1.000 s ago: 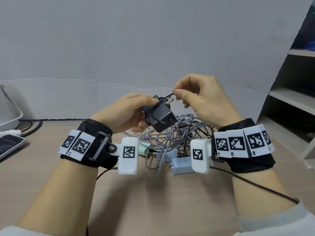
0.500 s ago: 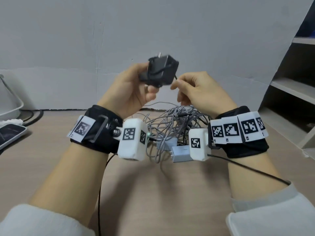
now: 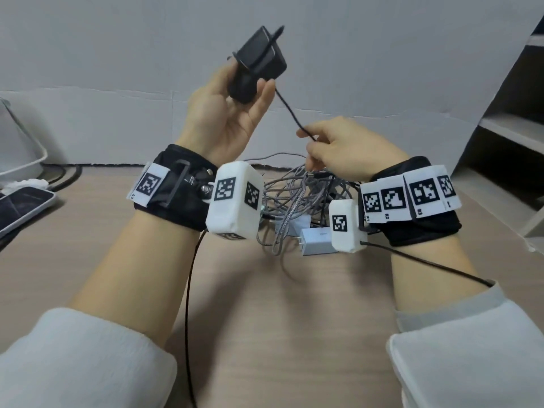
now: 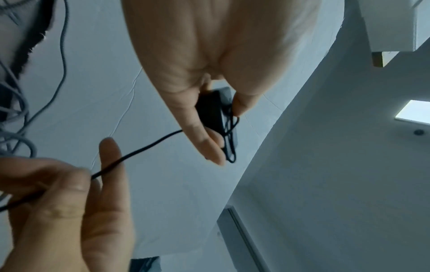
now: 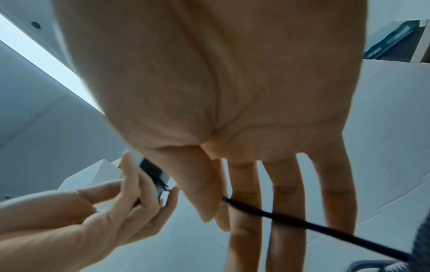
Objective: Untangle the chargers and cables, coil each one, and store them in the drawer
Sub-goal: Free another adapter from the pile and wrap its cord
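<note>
My left hand (image 3: pixel 235 104) grips a black charger (image 3: pixel 259 63) raised well above the table, with thin black cable wound around its body. That black cable (image 3: pixel 290 111) runs taut down to my right hand (image 3: pixel 335 148), which pinches it between thumb and forefinger. In the left wrist view the charger (image 4: pixel 213 114) sits between my thumb and fingers and the cable (image 4: pixel 139 151) crosses to the right hand (image 4: pixel 69 193). The right wrist view shows the cable (image 5: pixel 291 219) leaving the pinch. A tangle of grey braided cables (image 3: pixel 297 195) with a pale blue charger (image 3: pixel 316 241) lies on the table under both hands.
A wooden table (image 3: pixel 265 319) backs onto a white wall (image 3: pixel 117 69). A phone (image 3: pixel 20 207) and a white appliance (image 3: pixel 17 148) with dark cords sit at the left. Open shelves (image 3: pixel 515 128) stand at the right. Each wrist camera trails a black wire toward me.
My left hand has lifted the black charger up and away from the pile. The right hand has dropped lower, and the black cable now stretches between the two hands.
</note>
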Motion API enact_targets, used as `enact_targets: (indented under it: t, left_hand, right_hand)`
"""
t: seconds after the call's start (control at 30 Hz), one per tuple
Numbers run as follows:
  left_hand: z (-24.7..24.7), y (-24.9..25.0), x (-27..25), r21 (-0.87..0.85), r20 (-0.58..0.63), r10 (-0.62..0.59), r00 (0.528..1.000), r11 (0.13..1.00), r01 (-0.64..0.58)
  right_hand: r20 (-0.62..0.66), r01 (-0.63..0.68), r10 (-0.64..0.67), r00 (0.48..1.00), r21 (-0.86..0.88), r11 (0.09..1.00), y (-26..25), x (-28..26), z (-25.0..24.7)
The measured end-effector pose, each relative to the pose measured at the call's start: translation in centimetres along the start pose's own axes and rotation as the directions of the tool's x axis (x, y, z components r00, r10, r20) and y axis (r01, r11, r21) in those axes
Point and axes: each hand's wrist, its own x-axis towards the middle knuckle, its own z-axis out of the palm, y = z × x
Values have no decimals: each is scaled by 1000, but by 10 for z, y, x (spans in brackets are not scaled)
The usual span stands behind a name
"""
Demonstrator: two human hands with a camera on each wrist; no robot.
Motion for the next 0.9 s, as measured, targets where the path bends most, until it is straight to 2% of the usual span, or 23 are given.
enact_targets:
  t: [0.07, 0.13, 0.27, 0.33, 0.43, 0.5, 0.7, 0.9]
  left_hand:
    - [-3, -6, 2, 181, -68, 93, 993, 980, -79]
    - [-8, -15, 2, 393, -80, 165, 983, 912, -121]
    - [-13, -24, 1, 730, 32, 230, 973, 660, -180]
    - [-14, -23, 2, 802, 78, 238, 968, 561, -202]
    - [-17, -18, 2, 844, 115, 247, 962, 486, -226]
    - [-21, -13, 1, 873, 136, 243, 960, 429, -232]
    - [-26, -1, 3, 870, 169, 227, 959, 422, -253]
    - [-38, 13, 8, 872, 149, 229, 962, 429, -237]
  right_hand:
    - [63, 23, -19, 998, -49, 999, -5, -4, 1]
    - [101, 75, -65, 993, -106, 992, -12, -8, 3]
    - [102, 166, -155, 983, -104, 981, -22, -13, 7]
    - [49, 210, -208, 977, -45, 977, -23, -12, 5]
    - [-66, 263, -258, 964, 87, 961, -23, -13, -2]
    - [-86, 290, -281, 956, 114, 950, -22, -15, -6]
    - [-76, 283, -276, 958, 105, 953, -18, -15, -9]
    - [-77, 254, -246, 966, 124, 959, -14, -21, -19]
